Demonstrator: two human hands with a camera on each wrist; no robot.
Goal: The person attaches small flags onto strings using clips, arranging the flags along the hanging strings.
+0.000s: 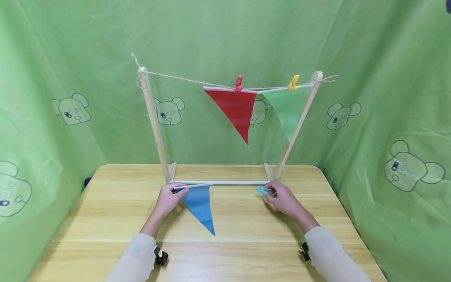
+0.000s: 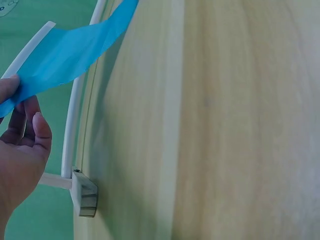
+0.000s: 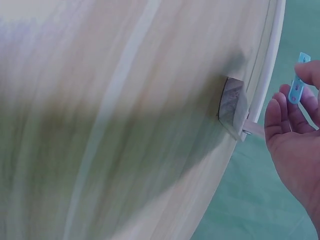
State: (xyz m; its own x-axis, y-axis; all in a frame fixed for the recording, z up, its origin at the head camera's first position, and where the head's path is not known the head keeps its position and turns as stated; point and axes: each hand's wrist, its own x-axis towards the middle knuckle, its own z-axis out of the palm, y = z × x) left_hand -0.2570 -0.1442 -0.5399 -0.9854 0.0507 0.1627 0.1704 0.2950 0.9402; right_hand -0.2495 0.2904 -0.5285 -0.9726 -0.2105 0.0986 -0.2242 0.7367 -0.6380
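My left hand (image 1: 170,197) pinches a blue triangular pennant (image 1: 199,203) by the left end of its white top edge; its point hangs down to the right. In the left wrist view the thumb lies on the blue pennant (image 2: 65,55) and the fingers curl beneath. A light-blue clothespin (image 1: 262,190) is between the thumb and fingers of my right hand (image 1: 283,199). The right wrist view shows that clothespin (image 3: 297,85) upright in the pinch. Above, a red pennant (image 1: 235,111) and a green pennant (image 1: 287,107) hang from a string (image 1: 183,79).
A red clothespin (image 1: 238,84) and a yellow clothespin (image 1: 293,83) grip the hanging pennants. The string runs between two wooden posts, left post (image 1: 155,121) and right post (image 1: 299,125), joined low by a white bar (image 1: 232,182). Green curtains (image 1: 225,35) surround the wooden table (image 1: 239,254).
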